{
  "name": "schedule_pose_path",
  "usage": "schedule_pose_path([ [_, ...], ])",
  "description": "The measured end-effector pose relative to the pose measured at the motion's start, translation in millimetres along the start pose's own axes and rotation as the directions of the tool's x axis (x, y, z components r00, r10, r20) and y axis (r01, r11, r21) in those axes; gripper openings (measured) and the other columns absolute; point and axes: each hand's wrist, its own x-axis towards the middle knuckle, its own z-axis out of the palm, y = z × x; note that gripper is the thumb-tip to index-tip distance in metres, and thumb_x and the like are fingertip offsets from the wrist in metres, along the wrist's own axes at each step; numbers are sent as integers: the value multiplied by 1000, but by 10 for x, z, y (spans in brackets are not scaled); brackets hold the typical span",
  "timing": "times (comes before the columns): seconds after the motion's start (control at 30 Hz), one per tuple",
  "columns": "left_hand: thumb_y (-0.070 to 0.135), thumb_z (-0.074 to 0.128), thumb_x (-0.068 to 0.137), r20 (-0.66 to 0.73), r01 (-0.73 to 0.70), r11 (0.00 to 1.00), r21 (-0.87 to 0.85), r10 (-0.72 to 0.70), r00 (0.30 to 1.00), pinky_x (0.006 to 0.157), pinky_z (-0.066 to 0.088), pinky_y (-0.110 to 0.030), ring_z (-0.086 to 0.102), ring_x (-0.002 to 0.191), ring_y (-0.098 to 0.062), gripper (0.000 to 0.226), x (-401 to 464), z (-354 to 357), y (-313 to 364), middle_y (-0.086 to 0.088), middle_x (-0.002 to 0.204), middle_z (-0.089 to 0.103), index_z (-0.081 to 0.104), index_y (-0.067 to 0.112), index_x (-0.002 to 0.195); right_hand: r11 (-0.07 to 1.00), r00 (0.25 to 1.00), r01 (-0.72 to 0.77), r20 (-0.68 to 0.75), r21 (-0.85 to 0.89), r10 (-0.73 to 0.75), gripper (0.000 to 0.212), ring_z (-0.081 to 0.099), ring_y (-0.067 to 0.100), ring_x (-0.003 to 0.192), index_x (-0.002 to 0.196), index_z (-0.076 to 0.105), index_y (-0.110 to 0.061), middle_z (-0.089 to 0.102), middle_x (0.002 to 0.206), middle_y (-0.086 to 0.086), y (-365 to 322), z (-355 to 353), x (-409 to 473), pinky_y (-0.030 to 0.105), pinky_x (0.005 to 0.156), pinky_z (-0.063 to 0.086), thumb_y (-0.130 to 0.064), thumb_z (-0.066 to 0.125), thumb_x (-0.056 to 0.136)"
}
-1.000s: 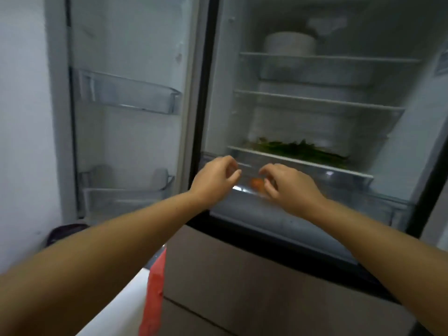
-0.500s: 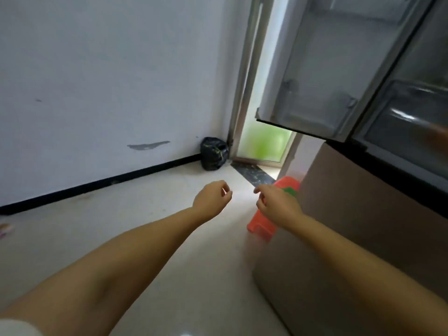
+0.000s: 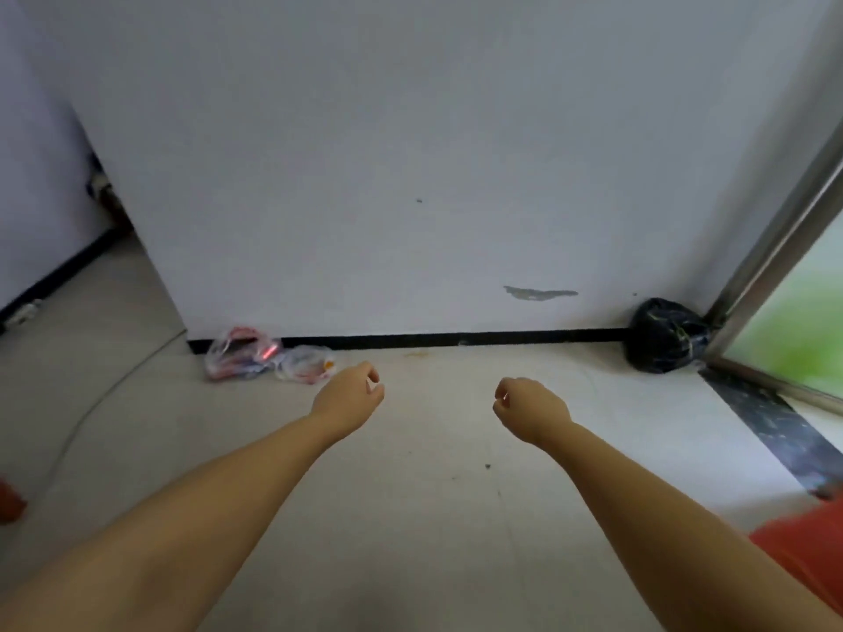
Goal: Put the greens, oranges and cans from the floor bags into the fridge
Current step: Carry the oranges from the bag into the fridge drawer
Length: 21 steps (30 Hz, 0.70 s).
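in the head view, both bare forearms reached forward over the pale, smooth floor (image 3: pixel 433 517), with nothing in either hand. the left hand (image 3: pixel 349 396) had its fingers loosely curled inward, thumb close to the fingertips, holding nothing. the right hand (image 3: pixel 529 410) was the same, its fingers loosely curled toward the palm and not grasping anything. the two hands were held apart, with bare floor between them.

two crumpled clear plastic bags lay on the floor against the black skirting strip (image 3: pixel 456 338) at the foot of the white wall (image 3: pixel 410 152). the larger clear bag with red and blue contents (image 3: pixel 239 355) lay beyond and to the left of the left hand's fingers, well apart from them. the smaller clear bag with orange-red contents (image 3: pixel 304 363) lay just beside it, nearer the left hand's fingers but not touching them. what was inside either bag was too blurred to tell.

a knotted black plastic bag (image 3: pixel 666 337) sat in the corner, beyond and to the right of the right hand's fingers, beside the metal door frame (image 3: pixel 775 248). an orange-red plastic bag (image 3: pixel 803 554) showed at the lower right edge, near the right forearm, behind the fingers. a thin pale cable (image 3: pixel 98 399) curved across the floor to the left of the left arm.
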Motion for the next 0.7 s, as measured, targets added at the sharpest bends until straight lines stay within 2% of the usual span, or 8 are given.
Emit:
schedule_pose_path([
  [0.07,23,51,90,-31,67,998,6,-67,997,70,42,-30,53,77,-19,20,159,-143,-308,-5,92,60,58,11,105,998,998,56,44,-40,-54,29,58,24,96,116,56,-15,58,114,5,-323,71,292,32,78,48,-29,41,95],
  [0.17,23,51,90,-47,123,992,-6,-123,991,66,41,-29,54,75,-20,17,432,-202,-633,-3,83,60,58,12,101,990,990,122,87,-74,-115,30,58,25,97,117,56,-15,58,114,6,-666,200,744,33,79,48,-28,40,95],
  [0.3,24,52,88,-30,174,984,-28,-175,984,71,44,-31,59,82,-23,14,943,-203,-871,-2,84,60,57,16,98,979,976,178,144,-97,-163,30,58,25,99,117,55,-15,59,115,6,-912,334,1460,34,79,48,-29,40,95],
  [0.43,23,51,89,-51,203,978,-38,-205,977,65,38,-29,55,76,-22,7,1575,-298,-1014,-4,83,57,53,17,90,972,963,213,187,-96,-192,28,59,23,98,115,57,-17,61,114,4,-1105,367,2272,30,74,45,-28,41,95],
  [0.53,25,52,91,-49,262,964,-52,-264,963,69,41,-29,54,78,-18,11,2034,-398,-1137,-2,87,59,57,16,97,948,932,297,253,-115,-262,29,59,23,101,117,56,-18,60,117,4,-1296,450,2888,31,79,47,-28,40,95],
  [0.7,26,51,91,-81,352,930,-104,-361,929,72,45,-30,62,84,-20,10,2564,-590,-1570,-7,94,66,55,18,88,900,880,402,344,-171,-328,29,59,25,100,117,56,-17,60,117,6,-1808,586,3854,34,81,49,-27,41,94],
])
